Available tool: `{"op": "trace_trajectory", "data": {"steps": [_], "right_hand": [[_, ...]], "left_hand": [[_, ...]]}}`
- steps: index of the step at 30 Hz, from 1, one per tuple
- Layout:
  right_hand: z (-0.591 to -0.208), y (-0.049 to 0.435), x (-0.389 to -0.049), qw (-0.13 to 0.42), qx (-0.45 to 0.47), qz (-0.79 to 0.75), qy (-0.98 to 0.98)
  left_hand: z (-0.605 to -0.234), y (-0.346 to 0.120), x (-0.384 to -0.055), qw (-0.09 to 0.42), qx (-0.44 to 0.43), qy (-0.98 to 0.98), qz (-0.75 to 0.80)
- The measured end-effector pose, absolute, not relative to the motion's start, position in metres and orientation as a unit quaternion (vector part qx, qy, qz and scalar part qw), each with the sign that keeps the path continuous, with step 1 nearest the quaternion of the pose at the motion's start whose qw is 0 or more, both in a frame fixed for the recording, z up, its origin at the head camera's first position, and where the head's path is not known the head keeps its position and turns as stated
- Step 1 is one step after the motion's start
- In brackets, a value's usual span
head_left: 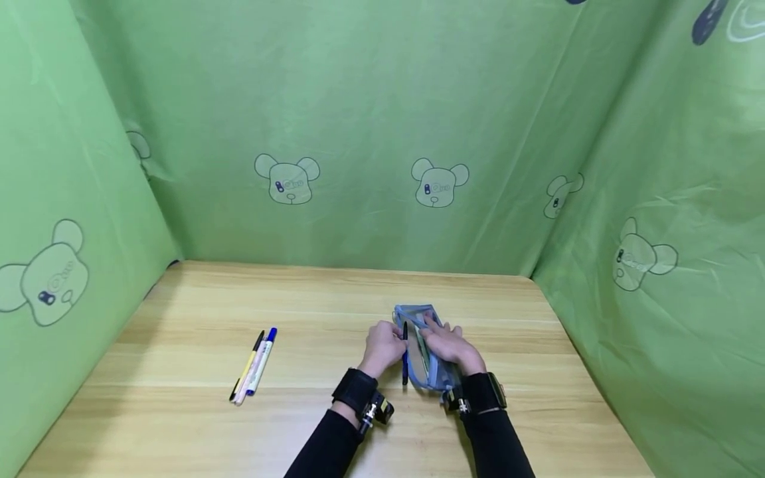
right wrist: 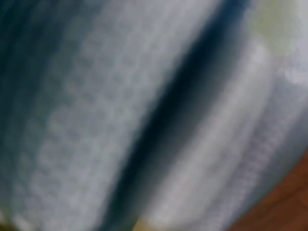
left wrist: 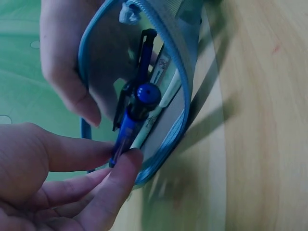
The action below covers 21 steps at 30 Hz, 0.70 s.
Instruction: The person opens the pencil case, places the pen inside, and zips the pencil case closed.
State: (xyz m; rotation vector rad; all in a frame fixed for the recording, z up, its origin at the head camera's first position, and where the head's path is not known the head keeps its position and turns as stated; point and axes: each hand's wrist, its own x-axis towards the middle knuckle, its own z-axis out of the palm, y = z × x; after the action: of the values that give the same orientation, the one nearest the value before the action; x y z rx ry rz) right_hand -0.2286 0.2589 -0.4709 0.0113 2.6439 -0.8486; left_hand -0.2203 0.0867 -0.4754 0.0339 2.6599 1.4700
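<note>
A blue mesh pencil case point(head_left: 439, 375) lies unzipped on the table, its zipper edge point(left wrist: 169, 41) curving round the opening. My left hand point(head_left: 382, 348) pinches a dark blue pen with a black clip point(left wrist: 126, 132) between thumb and fingers at that opening. Inside the case, beyond this pen, show another dark pen point(left wrist: 146, 53) and a pale, white-barrelled pen point(left wrist: 169, 91). On the case's right side my right hand point(head_left: 449, 346) grips its wall, with some fingers partly hidden by it. Only blurred grey and blue fabric point(right wrist: 96, 115) fills most of the right wrist view.
To the left on the wooden table point(head_left: 179, 345) lie a yellow-and-black pen point(head_left: 246, 367), a pale pen point(head_left: 254, 370) and a white marker with blue ends point(head_left: 261, 362), side by side. Green cloth point(head_left: 358, 99) printed with bear heads hangs behind and along both sides.
</note>
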Motion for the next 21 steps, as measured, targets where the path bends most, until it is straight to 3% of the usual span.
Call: {"op": "trace_trajectory", "data": {"steps": [21], "right_hand": [[-0.47,0.256,-0.229,0.184,0.009,-0.302,0.935]], "left_hand": [[-0.494,0.111,-0.232,0.021,-0.012,0.87,0.493]]}}
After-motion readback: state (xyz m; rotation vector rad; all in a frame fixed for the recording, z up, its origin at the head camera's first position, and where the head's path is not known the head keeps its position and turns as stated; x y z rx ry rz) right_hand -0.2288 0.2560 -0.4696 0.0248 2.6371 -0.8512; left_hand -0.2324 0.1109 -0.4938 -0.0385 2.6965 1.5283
